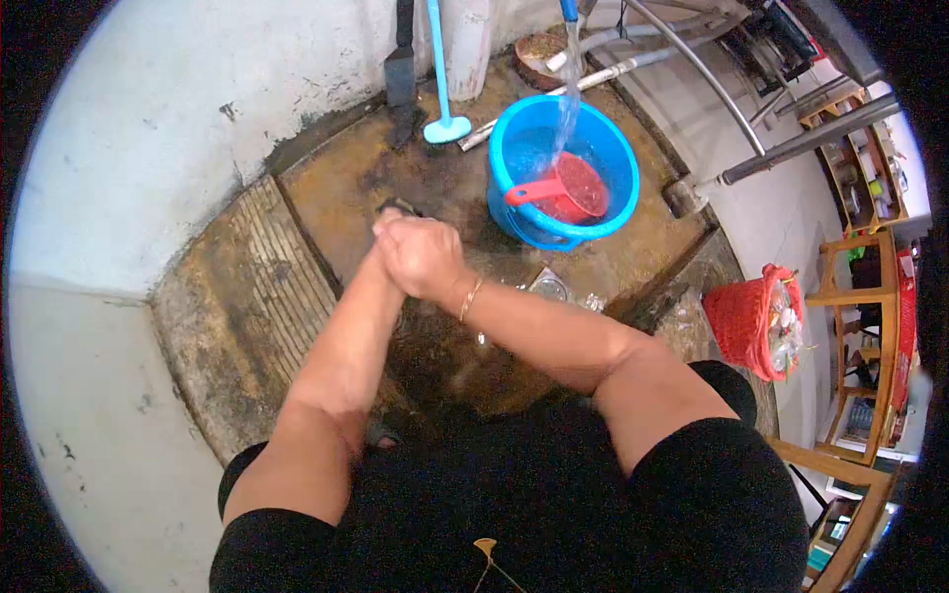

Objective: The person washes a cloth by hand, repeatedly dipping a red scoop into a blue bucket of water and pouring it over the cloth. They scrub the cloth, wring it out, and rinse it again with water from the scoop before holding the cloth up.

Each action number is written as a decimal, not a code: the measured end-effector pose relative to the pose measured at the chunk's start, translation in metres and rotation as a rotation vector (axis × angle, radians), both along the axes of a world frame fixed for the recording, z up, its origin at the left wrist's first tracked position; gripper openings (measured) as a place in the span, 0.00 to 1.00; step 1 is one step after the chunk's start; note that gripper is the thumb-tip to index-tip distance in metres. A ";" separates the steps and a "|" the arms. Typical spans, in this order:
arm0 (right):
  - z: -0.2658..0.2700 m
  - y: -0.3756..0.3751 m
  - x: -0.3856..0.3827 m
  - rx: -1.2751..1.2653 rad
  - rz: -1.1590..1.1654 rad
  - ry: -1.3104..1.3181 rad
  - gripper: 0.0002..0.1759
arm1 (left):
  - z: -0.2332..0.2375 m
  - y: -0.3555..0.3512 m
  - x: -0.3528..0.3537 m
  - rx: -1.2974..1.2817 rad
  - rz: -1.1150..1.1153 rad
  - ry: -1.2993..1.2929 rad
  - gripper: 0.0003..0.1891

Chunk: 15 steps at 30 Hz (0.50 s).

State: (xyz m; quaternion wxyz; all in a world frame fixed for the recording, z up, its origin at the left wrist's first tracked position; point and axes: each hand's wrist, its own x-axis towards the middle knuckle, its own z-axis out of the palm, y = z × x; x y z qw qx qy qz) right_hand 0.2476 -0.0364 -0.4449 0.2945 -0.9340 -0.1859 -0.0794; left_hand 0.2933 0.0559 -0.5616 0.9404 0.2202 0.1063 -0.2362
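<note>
My right hand [427,255] is closed and laid over my left hand [389,223], both out in front of me above the wet floor [445,366]. A small dark patch shows past the fingertips; I cannot tell what the fingers hold. A thin bracelet [471,298] circles my right wrist. Ahead and to the right stands a blue bucket [502,183], with water [570,89] running into it from a blue hose [568,10]. Inside the bucket a red dipper [581,188] lies tilted, its handle reaching over the near left rim.
A floor drain [550,287] lies just short of the bucket. Against the wall lean a light-blue long-handled tool [447,128] and a dark flat-bladed tool [400,79]. To the right are a red basket [736,321] full of rubbish, metal pipes [811,143] and a wooden rack [855,296].
</note>
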 end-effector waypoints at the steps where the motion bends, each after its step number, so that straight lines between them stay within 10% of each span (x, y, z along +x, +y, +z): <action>1: -0.013 -0.002 -0.002 0.075 -0.001 -0.063 0.24 | 0.006 0.005 -0.007 0.088 -0.053 -0.043 0.18; 9: -0.041 -0.033 0.065 -0.109 -0.327 0.330 0.24 | 0.064 -0.005 0.021 0.684 -0.113 0.197 0.15; 11: -0.020 -0.037 0.071 0.879 0.063 0.664 0.28 | 0.073 -0.001 0.029 0.718 -0.132 0.149 0.19; 15: 0.020 -0.048 0.082 0.373 0.150 0.837 0.29 | 0.093 0.014 0.037 0.385 -0.257 0.014 0.27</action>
